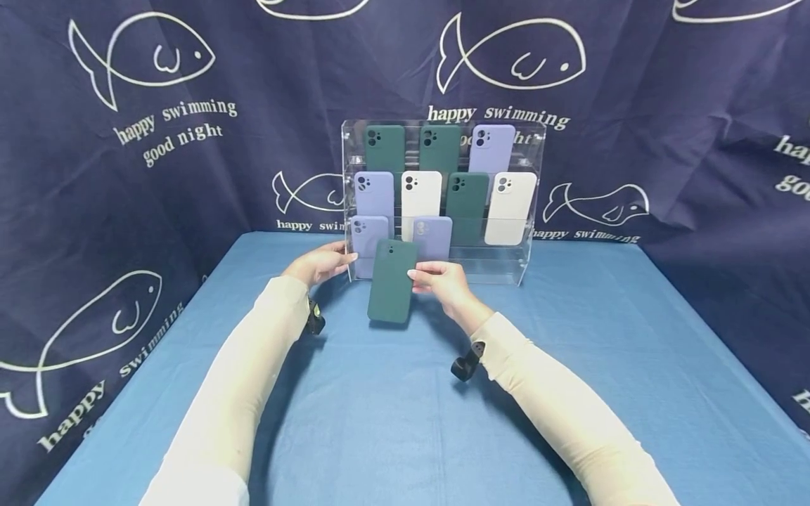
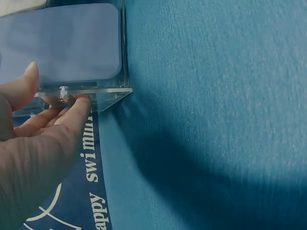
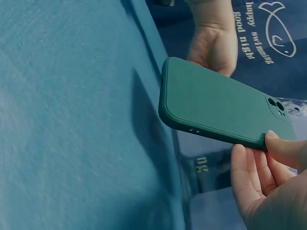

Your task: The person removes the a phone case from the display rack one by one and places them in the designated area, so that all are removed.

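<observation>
Tabletop under stand, patterned curtain behind

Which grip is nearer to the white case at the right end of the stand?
Right. The right grip, pinching a green case, is below and left of the white case; the left grip is farther left, at the left side of the stand.

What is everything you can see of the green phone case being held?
The green phone case is matte and looks rubbery, with rounded corners, camera openings near its upper end and small holes low on one long side. It is tilted above the blue table, in front of the clear stand. The right hand pinches that side between thumb and fingers.
</observation>
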Demonstrator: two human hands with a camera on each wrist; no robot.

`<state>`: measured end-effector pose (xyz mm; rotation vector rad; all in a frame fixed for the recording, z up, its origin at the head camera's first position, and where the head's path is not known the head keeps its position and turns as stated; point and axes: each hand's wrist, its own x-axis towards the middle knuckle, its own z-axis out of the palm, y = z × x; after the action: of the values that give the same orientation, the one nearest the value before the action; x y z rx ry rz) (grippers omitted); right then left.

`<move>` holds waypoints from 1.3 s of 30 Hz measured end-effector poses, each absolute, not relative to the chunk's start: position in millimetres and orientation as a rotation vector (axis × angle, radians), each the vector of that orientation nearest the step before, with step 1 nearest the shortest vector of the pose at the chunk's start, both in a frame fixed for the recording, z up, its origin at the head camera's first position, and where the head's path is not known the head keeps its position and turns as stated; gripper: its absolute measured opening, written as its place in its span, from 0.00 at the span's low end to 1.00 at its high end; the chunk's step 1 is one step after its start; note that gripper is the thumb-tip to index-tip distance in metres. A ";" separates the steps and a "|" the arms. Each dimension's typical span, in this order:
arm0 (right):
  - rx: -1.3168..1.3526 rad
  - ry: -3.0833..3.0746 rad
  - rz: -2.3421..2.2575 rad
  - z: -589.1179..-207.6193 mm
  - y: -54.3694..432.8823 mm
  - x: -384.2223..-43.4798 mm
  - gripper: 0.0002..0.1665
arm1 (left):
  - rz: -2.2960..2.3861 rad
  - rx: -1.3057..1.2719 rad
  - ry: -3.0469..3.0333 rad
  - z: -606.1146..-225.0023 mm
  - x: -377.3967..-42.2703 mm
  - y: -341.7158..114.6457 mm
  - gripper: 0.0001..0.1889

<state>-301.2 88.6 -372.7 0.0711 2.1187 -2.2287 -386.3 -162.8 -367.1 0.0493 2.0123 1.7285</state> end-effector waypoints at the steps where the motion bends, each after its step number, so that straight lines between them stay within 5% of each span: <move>1: 0.078 2.116 -2.223 -373.7 86.8 -301.4 0.20 | 1.721 0.050 2.015 -366.5 -386.9 -162.8 0.36; 39: 0.346 1.949 -2.062 -402.9 20.8 -313.4 0.17 | 1.795 -0.042 1.925 -359.4 -387.8 -158.9 0.39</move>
<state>-313.4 20.8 -402.9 0.3457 1.9494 -2.0616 -387.8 -158.9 -359.4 -0.0419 1.9252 1.7947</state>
